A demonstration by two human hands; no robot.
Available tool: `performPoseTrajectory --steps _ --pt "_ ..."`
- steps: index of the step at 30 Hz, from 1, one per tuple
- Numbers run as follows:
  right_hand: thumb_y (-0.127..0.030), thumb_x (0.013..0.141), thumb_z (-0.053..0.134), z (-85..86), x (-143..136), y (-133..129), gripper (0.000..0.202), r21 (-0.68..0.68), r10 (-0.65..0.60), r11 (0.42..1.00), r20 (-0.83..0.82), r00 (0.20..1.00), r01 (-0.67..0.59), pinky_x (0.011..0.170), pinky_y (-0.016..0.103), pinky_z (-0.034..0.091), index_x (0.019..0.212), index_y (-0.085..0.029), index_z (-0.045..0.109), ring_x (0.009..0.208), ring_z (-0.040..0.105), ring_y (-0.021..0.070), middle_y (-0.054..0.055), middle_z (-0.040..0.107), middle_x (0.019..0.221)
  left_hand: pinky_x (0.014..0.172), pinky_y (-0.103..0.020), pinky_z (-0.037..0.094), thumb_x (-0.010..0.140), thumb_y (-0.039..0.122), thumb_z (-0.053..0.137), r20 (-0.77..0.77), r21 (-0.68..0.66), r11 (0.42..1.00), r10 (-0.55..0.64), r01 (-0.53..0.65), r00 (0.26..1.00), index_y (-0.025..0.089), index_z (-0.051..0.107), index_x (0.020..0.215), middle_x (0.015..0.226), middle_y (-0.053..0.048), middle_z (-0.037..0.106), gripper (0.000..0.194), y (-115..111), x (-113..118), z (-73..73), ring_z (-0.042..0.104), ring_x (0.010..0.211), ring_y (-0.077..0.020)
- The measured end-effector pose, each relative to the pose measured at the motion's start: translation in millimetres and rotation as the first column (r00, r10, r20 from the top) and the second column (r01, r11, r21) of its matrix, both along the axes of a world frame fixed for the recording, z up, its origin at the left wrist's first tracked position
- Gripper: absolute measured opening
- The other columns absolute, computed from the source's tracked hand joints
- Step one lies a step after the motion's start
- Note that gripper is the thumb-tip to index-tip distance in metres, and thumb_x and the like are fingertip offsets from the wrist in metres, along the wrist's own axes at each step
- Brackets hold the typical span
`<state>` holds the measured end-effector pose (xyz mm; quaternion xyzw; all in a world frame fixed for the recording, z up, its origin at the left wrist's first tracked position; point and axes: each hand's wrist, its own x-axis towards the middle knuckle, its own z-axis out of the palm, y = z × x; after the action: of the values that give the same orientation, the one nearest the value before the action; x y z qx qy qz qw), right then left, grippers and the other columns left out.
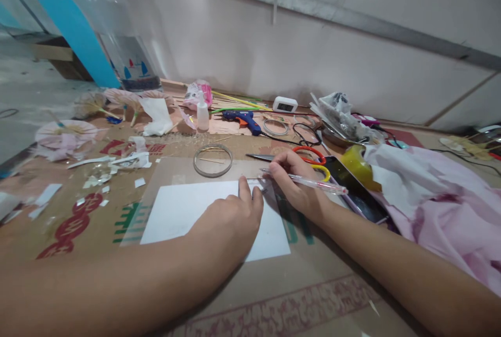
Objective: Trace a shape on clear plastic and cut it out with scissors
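Where the left hand [229,217] presses: look at those fingertips, down by the upper edge of the white paper [188,204], loosely extended, with nothing seen clasped between them.
Where the paper lies: flat between the forearms, on a clear sheet [178,170] laid over printed cardboard [97,222].
What the right hand [293,188] has: a clear pen [319,183], gripped firmly enough, its tip pointing left near the paper's upper right; whether the fingers touch the paper, I cannot tell.
How the paper should handle: light, bendy, easily creased, and likely to skate on that smooth plastic; spread fingertips near an edge look the best hold, a side edge for lifting.
How the pen should handle: light, stiff, perhaps slick along the barrel; take it low, nearer the tip, for control.
Crowding in: a thin ring [213,175] just beyond the paper, scissors [259,157] behind the right hand, blades a caution for the knuckles, and a phone [354,191] beside the wrist.
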<state>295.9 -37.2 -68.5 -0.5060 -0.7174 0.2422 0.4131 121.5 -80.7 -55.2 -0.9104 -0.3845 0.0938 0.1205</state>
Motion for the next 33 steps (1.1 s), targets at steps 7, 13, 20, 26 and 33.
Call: performPoseTrajectory --steps 7,13,20,26,33 --pt "-0.033 0.094 0.053 0.6 -0.2 0.6 0.019 0.001 0.002 1.000 0.035 0.999 -0.002 0.057 0.027 0.039 0.078 -0.021 0.051 0.061 0.053 0.0143 0.000 0.058 0.070 0.045 -0.029 0.054 0.086 0.005 0.046 -0.009 -0.025 1.000 0.006 -0.007 1.000 0.005 0.047 0.143 0.137 -0.037 0.048 0.056 1.2 0.2 1.8 0.069 0.060 -0.0221" --pt "-0.032 0.093 0.053 0.2 0.7 1.4 0.020 0.023 0.035 0.999 0.077 0.996 -0.037 0.054 0.026 0.036 0.076 -0.021 0.049 0.058 0.047 0.0128 -0.003 0.051 0.065 0.045 -0.030 0.054 0.087 0.006 0.046 -0.017 -0.048 0.999 0.006 -0.007 1.000 0.005 0.044 0.144 0.139 -0.038 0.045 0.057 1.5 0.0 4.3 0.070 0.062 -0.0237" --pt "-0.029 0.095 0.047 -0.5 1.4 3.4 0.024 0.062 0.051 0.996 0.146 0.988 -0.061 0.057 0.027 0.036 0.072 -0.022 0.043 0.059 0.046 0.0136 -0.002 0.049 0.064 0.047 -0.030 0.055 0.087 0.005 0.045 -0.012 -0.044 0.999 -0.006 0.006 1.000 0.005 0.046 0.143 0.138 -0.037 0.047 0.056 0.1 -1.3 4.1 0.071 0.065 -0.0232" --pt "-0.029 0.095 0.046 -2.3 2.0 4.3 0.023 0.046 0.043 0.998 0.172 0.984 -0.052 0.058 0.028 0.036 0.072 -0.022 0.043 0.061 0.050 0.0148 0.000 0.057 0.067 0.046 -0.031 0.055 0.088 0.007 0.045 -0.028 -0.065 0.998 0.013 -0.014 1.000 0.006 0.045 0.144 0.141 -0.037 0.044 0.056 0.9 -0.1 6.8 0.071 0.065 -0.0245" --pt "-0.029 0.094 0.046 -2.9 1.9 4.5 0.023 0.051 0.041 0.997 0.180 0.983 -0.051 0.057 0.028 0.035 0.072 -0.022 0.044 0.060 0.049 0.0145 -0.001 0.054 0.066 0.047 -0.030 0.055 0.088 0.008 0.046 -0.036 -0.076 0.997 0.014 -0.017 0.999 0.006 0.044 0.144 0.141 -0.037 0.044 0.057 1.9 0.2 7.8 0.072 0.066 -0.0244"
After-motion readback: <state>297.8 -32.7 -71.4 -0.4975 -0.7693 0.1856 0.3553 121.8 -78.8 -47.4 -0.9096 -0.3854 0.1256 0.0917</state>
